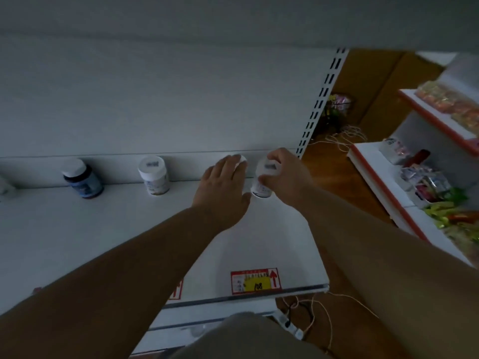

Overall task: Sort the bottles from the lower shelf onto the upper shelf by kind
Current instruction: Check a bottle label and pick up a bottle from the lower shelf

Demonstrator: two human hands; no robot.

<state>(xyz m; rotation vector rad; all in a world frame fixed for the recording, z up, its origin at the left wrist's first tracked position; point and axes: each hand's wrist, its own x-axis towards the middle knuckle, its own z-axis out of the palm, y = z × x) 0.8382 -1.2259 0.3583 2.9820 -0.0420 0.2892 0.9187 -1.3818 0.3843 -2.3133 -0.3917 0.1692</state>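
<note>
Bottles are set along the back of the shelf (259, 250): a white bottle (263, 185) is held in the closed grip of the right hand (285, 174), while another white bottle (242, 161) is covered by the left hand (223, 187) — whether that grip is closed cannot be told. Two stand so near that one could be knocked over — the blue bottle (83, 181) and a further white bottle (154, 176) are well apart

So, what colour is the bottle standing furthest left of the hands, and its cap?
The dark blue bottle has a white cap; the head view shows it.
</note>
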